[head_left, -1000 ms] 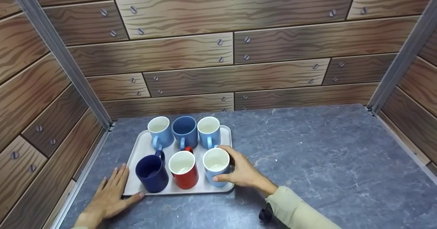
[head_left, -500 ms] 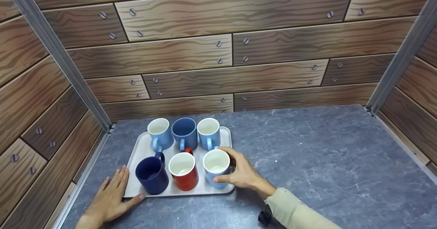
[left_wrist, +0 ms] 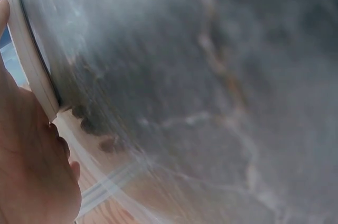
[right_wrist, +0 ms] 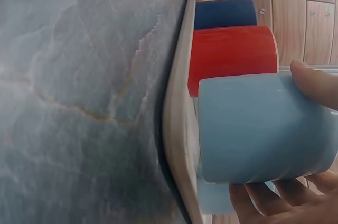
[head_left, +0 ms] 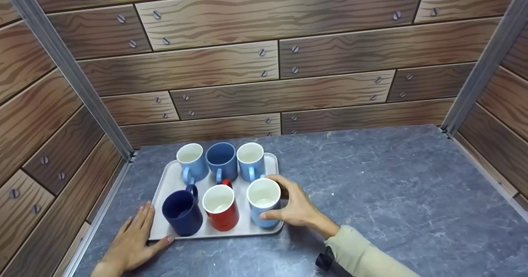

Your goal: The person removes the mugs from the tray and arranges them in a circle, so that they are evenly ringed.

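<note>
My right hand (head_left: 295,207) grips a light blue mug (right_wrist: 253,129) with a white inside, thumb on the near side and fingers round the other. This mug is upright at the front right corner of a pale tray (head_left: 247,230); its base looks slightly off the tray in the right wrist view. Left of it stand a red mug (head_left: 225,219) and a dark navy mug (head_left: 185,221). My left hand (head_left: 130,244) lies with straight fingers along the tray's left front corner, thumb touching the front edge. In the left wrist view, part of that hand shows beside the tray rim.
Along the tray's back row stand a light blue mug (head_left: 196,165), a medium blue mug (head_left: 222,165) and another light blue mug (head_left: 251,165). Grey marbled tabletop (head_left: 371,194) extends to the right. Wood-patterned walls (head_left: 231,66) enclose the back and sides.
The gripped light blue mug has risen slightly and shifted a little right with my right hand, away from the red mug. My left hand stays at the tray corner.
</note>
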Motion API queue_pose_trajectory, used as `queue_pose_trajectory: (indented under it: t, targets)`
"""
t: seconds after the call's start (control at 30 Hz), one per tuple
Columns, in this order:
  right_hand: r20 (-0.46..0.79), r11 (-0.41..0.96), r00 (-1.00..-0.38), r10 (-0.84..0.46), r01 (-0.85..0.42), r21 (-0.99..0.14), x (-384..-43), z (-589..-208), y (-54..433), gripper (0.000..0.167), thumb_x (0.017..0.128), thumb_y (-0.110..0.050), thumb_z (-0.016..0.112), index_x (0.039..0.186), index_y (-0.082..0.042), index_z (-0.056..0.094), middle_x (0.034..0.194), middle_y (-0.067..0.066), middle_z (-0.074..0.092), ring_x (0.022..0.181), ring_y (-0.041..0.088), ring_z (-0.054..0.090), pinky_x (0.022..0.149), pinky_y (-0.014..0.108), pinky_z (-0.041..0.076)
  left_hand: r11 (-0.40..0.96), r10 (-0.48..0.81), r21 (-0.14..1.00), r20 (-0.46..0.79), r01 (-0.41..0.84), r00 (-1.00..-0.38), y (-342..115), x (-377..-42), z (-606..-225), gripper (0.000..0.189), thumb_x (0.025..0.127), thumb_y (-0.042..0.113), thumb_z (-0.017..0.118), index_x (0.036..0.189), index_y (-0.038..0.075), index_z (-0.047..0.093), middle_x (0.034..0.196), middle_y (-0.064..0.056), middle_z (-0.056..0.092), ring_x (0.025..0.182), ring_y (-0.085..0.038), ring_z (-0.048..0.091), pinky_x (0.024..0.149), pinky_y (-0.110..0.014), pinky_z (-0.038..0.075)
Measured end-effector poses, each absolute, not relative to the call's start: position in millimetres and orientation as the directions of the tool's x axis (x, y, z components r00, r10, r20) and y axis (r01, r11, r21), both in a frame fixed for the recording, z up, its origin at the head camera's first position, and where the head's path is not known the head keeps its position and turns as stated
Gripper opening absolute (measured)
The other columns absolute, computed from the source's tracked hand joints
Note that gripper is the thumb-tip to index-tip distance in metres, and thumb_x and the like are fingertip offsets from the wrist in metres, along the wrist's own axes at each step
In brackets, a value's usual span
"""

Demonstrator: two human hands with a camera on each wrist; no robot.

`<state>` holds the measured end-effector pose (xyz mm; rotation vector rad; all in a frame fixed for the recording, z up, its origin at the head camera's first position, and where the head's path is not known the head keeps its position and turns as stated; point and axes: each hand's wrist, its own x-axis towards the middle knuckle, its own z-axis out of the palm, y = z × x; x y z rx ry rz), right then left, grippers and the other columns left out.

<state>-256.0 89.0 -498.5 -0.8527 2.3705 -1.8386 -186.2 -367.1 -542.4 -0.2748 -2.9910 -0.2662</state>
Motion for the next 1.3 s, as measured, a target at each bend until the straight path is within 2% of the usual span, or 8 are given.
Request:
queue_pose_trajectory:
  t: [0.3,0.7,0.9,1.1,1.3]
  targets:
    - [0.311,0.153,-0.853,-0.419,-0.404,-0.902,-259.0,-492.5,104.6,0.086,0.068,-0.018,0.102,0.143,-0.006,0.061,0.126,0.013,0.072,0.112,0.032,0.072,0.099,0.033,0.060,0.951,0.176,0.230,0.154,0.208,-0.972,-367.0,-186.4,-544.1,0.110,0.093,0.065,0.071,0.161,-0.013,0.032,0.171,-0.032,0.028,0.157,-0.053,0.029,0.126,-0.068,0.029]
    - [0.330,0.129,-0.861,-0.386,-0.405,-0.905,-265.2,-486.6,132.4,0.084,0.071,-0.013,0.100,0.143,-0.001,0.060,0.127,0.019,0.071,0.111,0.033,0.072,0.096,0.032,0.060,0.953,0.173,0.224,0.155,0.206,-0.973,-367.3,-187.1,-544.5,0.110,0.093,0.066,0.071,0.161,-0.012,0.034,0.171,-0.031,0.029,0.158,-0.053,0.028,0.126,-0.069,0.026]
    - [0.347,0.134,-0.865,-0.362,-0.416,-0.899,-271.6,-481.8,150.4,0.084,0.072,-0.009,0.098,0.144,0.003,0.058,0.127,0.022,0.070,0.109,0.030,0.072,0.094,0.031,0.061,0.954,0.178,0.213,0.163,0.211,-0.970,-369.0,-187.3,-544.8,0.110,0.092,0.065,0.071,0.160,-0.012,0.034,0.170,-0.031,0.030,0.158,-0.053,0.029,0.127,-0.069,0.026]
    - [0.349,0.164,-0.877,-0.330,-0.417,-0.894,-276.2,-476.4,171.5,0.082,0.073,-0.007,0.098,0.144,0.004,0.058,0.127,0.023,0.070,0.110,0.039,0.071,0.096,0.035,0.062,0.956,0.185,0.196,0.175,0.218,-0.967,-368.7,-187.9,-544.8,0.110,0.092,0.066,0.071,0.160,-0.013,0.035,0.170,-0.031,0.031,0.157,-0.053,0.030,0.126,-0.069,0.027]
    - [0.327,0.210,-0.902,-0.283,-0.391,-0.896,-278.7,-474.3,190.1,0.081,0.072,-0.007,0.098,0.143,0.003,0.058,0.127,0.022,0.071,0.109,0.031,0.072,0.093,0.030,0.060,0.956,0.188,0.194,0.177,0.222,-0.966,-367.9,-188.3,-545.0,0.109,0.092,0.065,0.071,0.160,-0.013,0.035,0.169,-0.031,0.032,0.157,-0.052,0.031,0.126,-0.069,0.027]
